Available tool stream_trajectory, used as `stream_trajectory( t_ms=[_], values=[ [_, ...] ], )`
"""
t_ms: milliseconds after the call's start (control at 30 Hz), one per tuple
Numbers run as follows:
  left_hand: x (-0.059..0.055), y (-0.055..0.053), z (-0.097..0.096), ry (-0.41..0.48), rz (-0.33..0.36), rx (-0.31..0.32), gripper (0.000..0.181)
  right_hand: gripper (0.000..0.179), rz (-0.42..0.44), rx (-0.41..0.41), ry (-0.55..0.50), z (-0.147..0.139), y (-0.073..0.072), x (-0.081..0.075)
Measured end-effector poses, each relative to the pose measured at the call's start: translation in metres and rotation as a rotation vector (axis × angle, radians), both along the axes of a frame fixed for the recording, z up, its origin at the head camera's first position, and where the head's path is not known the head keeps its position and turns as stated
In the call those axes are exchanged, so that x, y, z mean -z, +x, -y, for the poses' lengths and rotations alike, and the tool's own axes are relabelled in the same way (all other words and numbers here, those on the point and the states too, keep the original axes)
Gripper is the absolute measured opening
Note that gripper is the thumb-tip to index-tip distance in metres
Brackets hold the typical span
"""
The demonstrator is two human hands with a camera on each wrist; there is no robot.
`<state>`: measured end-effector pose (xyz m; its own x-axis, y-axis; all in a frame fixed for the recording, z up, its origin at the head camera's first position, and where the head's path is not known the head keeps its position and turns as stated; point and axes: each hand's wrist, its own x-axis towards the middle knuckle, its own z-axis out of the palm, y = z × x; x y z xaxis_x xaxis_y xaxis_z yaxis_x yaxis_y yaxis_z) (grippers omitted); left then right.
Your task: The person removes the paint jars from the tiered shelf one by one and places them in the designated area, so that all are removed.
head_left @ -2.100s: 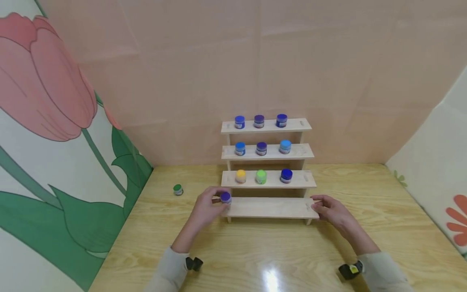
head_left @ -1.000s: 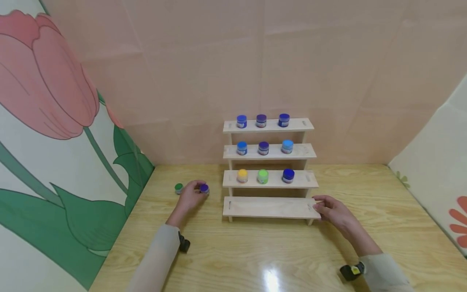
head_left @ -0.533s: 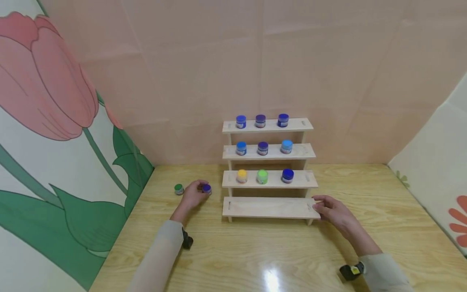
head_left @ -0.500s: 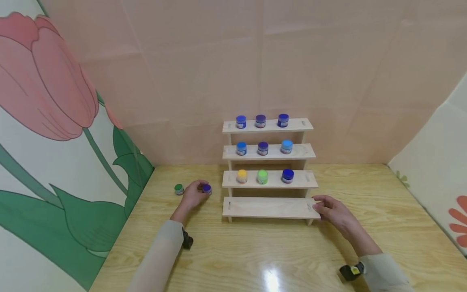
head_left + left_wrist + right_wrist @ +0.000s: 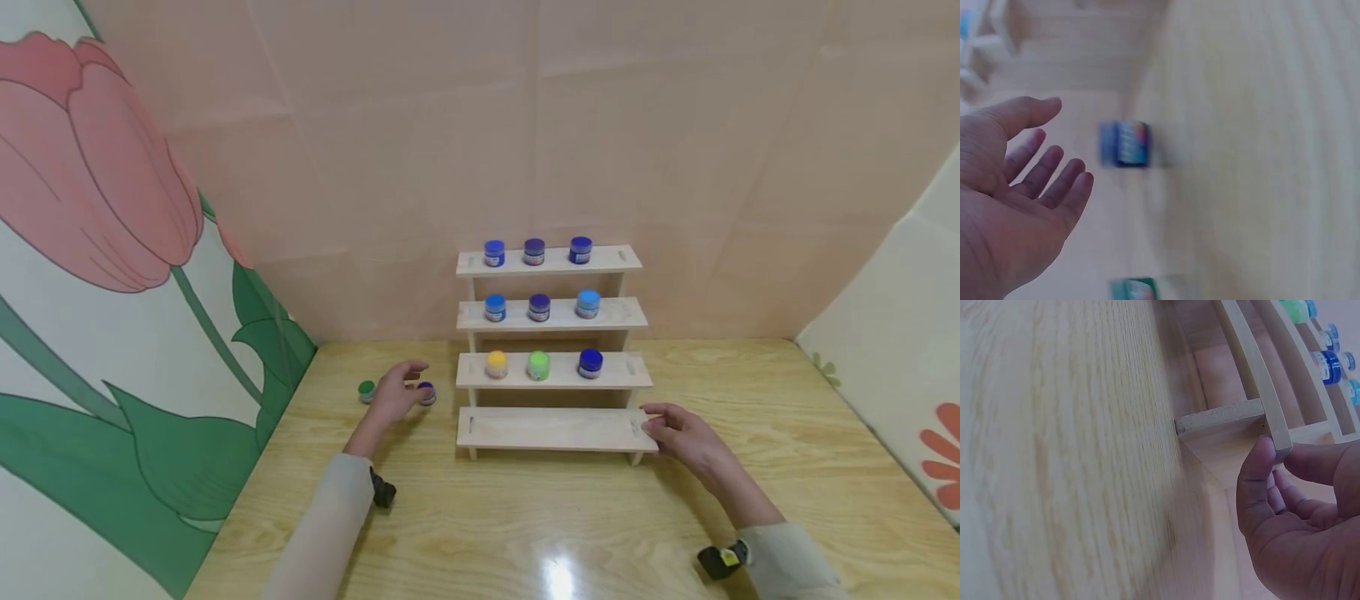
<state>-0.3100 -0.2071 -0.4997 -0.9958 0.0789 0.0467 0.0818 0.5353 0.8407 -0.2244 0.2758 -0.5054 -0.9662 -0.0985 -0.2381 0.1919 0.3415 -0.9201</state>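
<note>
A small paint jar with a purple lid (image 5: 427, 394) stands on the table to the left of the shelf. My left hand (image 5: 395, 393) is beside it with fingers spread; the left wrist view shows a gap between the fingers and the purple-lidded jar (image 5: 1125, 144). Just left of that hand sits a green-lidded jar (image 5: 366, 392). With thumb and fingers, my right hand (image 5: 684, 435) pinches the right end of the lowest board of the tiered wooden shelf (image 5: 555, 429); the right wrist view shows this grip on the board end (image 5: 1280, 440).
Jars stand in threes on the upper tiers: blue and purple lids on the top board (image 5: 555, 260) and second board (image 5: 562, 315), and a yellow jar (image 5: 497, 364), a light green jar (image 5: 538, 366) and a dark blue jar (image 5: 590, 363) on the third. A pinkish backdrop (image 5: 390, 183) hangs behind.
My left hand has carried the purple-lidded jar left from the lowest board's end to the table and let go of it. The right hand has stayed at the board's end.
</note>
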Motion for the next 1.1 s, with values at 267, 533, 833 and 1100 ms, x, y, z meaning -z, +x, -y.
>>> stream_trajectory(
  t_ms=[267,533,833,1100],
  values=[
    [-0.031,0.013,-0.015,0.035,-0.111,0.068,0.049,0.052,-0.009,-0.004,-0.011,0.000,0.001,0.000],
    [-0.050,0.024,-0.036,0.054,-0.172,0.109,0.046,0.051,-0.007,-0.008,-0.005,0.000,0.001,0.000],
    [-0.061,0.029,-0.058,0.044,-0.210,0.148,0.043,0.052,-0.009,-0.011,-0.012,-0.001,0.001,0.001],
    [-0.065,0.029,-0.072,0.057,-0.191,0.179,0.046,0.052,0.028,-0.005,-0.053,-0.001,0.000,-0.003]
  ],
)
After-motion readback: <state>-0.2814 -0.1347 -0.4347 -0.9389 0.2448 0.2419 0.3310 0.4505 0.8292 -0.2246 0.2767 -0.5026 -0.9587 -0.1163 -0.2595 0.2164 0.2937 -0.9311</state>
